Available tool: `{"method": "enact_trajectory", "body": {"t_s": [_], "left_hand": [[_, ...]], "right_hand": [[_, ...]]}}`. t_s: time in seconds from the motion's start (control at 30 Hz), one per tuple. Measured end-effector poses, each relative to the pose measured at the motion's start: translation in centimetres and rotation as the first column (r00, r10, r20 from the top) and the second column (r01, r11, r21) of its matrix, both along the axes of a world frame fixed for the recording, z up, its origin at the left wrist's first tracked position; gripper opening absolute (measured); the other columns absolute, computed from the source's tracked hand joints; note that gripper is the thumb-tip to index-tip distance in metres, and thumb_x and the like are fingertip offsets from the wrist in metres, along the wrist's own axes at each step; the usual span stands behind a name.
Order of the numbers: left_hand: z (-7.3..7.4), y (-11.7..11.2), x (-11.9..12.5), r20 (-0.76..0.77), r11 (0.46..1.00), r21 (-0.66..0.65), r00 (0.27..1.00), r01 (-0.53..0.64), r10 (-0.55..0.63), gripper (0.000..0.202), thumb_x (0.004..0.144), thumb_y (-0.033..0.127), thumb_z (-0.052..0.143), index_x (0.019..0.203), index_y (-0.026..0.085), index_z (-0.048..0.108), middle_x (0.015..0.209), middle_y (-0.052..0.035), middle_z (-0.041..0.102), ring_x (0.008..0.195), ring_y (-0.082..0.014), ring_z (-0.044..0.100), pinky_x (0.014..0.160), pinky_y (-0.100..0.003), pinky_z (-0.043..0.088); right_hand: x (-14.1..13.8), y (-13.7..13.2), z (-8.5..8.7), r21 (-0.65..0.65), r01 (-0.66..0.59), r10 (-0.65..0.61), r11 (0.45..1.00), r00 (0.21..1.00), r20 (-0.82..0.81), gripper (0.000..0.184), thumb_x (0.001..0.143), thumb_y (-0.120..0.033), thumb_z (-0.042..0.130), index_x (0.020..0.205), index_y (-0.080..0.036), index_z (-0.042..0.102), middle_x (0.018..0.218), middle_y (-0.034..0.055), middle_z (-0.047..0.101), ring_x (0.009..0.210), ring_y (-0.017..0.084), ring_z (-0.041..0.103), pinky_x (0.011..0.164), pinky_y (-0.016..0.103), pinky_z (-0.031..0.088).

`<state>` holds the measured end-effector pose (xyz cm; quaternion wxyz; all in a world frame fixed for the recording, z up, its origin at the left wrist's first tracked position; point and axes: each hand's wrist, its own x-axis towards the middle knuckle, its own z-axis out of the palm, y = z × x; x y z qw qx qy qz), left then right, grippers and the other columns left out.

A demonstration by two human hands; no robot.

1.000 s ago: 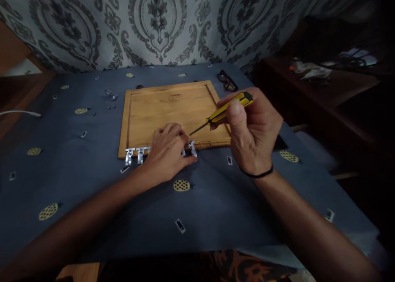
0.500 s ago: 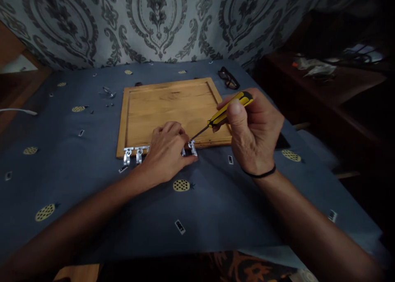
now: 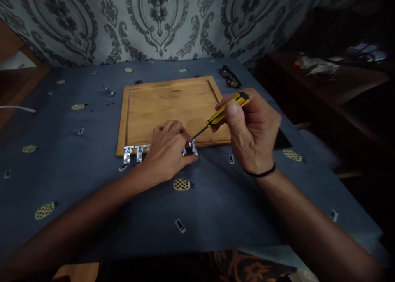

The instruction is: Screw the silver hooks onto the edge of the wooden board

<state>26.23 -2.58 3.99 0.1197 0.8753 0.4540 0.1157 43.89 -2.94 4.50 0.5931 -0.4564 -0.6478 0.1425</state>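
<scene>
A framed wooden panel (image 3: 173,103) lies flat on the cloth-covered table, several silver metal hinges along its near edge. Two of them, a hinge at the corner (image 3: 127,154) and its neighbour (image 3: 140,153), show left of my left hand (image 3: 166,152). That hand is closed at the same edge, thumb and fingers about the rightmost hinge (image 3: 194,147) and partly hiding others. In my right hand (image 3: 257,130) is a yellow and black screwdriver (image 3: 219,115), tilted down to the left. Its tip meets that rightmost hinge near my left fingertips.
Black-framed glasses (image 3: 230,76) lie beyond the panel's right corner. Loose metal pieces (image 3: 108,91) and small screws (image 3: 110,103) are scattered left of it. A white cable (image 3: 18,108) reaches in from the left. Dark furniture (image 3: 324,80) stands at the right.
The screwdriver and my right hand have shifted very slightly left, with the tip still at the hinge. My left hand stays in place.
</scene>
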Motion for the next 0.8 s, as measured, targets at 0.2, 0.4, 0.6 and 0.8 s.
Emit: {"method": "enact_trajectory", "body": {"t_s": [0.2, 0.4, 0.6, 0.8], "left_hand": [[0.08, 0.0, 0.07, -0.012, 1.0, -0.001, 1.0, -0.007, 0.007, 0.033, 0.081, 0.04, 0.085, 0.098, 0.016, 0.073, 0.122, -0.0103, 0.066, 0.124, -0.0321, 0.055, 0.096, -0.046, 0.044], [-0.05, -0.03, 0.0, -0.005, 1.0, 0.017, 1.0, 0.001, -0.001, 0.033, 0.081, 0.04, 0.085, 0.099, 0.015, 0.073, 0.122, -0.011, 0.066, 0.122, -0.0319, 0.056, 0.096, -0.046, 0.044], [-0.07, -0.03, -0.06, -0.003, 1.0, 0.019, 1.0, 0.002, -0.002, 0.031, 0.082, 0.04, 0.084, 0.098, 0.016, 0.072, 0.121, -0.0104, 0.066, 0.122, -0.0317, 0.056, 0.097, -0.047, 0.045], [-0.01, -0.09, -0.07, -0.009, 1.0, 0.007, 1.0, 0.006, -0.006, 0.03, 0.083, 0.04, 0.083, 0.097, 0.016, 0.071, 0.121, -0.0106, 0.066, 0.123, -0.0316, 0.054, 0.096, -0.046, 0.043]], "right_hand": [[0.14, 0.03, 0.14, 0.049, -0.002, 0.0, 0.999, 0.999, 0.035, 0.035, 0.098, -0.054, 0.058, 0.078, -0.025, 0.061, 0.073, -0.0015, 0.058, 0.062, 0.012, 0.056, 0.058, 0.029, 0.047], [-0.08, -0.06, 0.24, 0.057, -0.033, 0.033, 0.998, 0.999, 0.0, 0.031, 0.096, -0.049, 0.063, 0.078, -0.024, 0.062, 0.072, -0.0023, 0.058, 0.056, 0.01, 0.051, 0.053, 0.028, 0.039], [-0.66, -0.42, 0.57, -0.016, -0.136, 0.132, 0.991, 0.981, -0.143, 0.022, 0.094, -0.043, 0.068, 0.086, -0.023, 0.067, 0.078, -0.0016, 0.067, 0.044, 0.007, 0.054, 0.042, 0.026, 0.041], [-0.49, -0.35, 0.82, -0.056, -0.151, 0.14, 0.987, 0.976, -0.165, 0.025, 0.093, -0.044, 0.07, 0.08, -0.023, 0.064, 0.077, -0.0006, 0.07, 0.045, 0.01, 0.059, 0.042, 0.027, 0.046]]}}
